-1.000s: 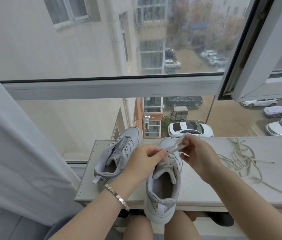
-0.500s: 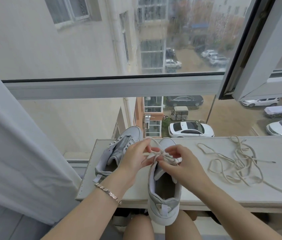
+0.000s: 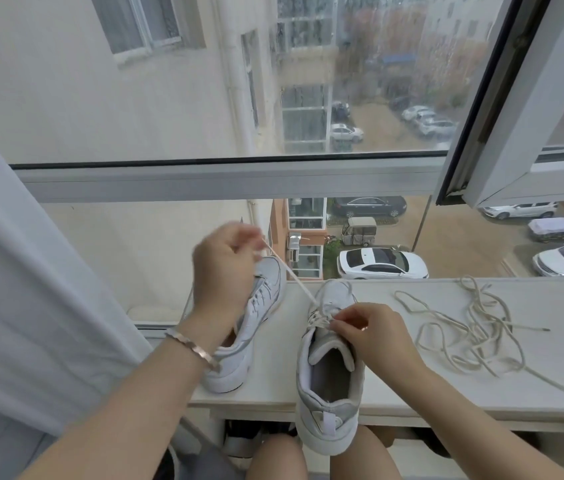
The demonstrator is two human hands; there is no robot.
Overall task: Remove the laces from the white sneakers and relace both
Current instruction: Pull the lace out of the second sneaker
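Head view: left grip pinches the flat white lace taut while right grip pinches it at the white-and-grey sneaker overhanging the front edge of the tabletop, so pull steadily, bracing the shoe.

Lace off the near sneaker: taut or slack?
Taut: the lace runs straight from the raised left hand down to the near sneaker, where the right hand pinches it.
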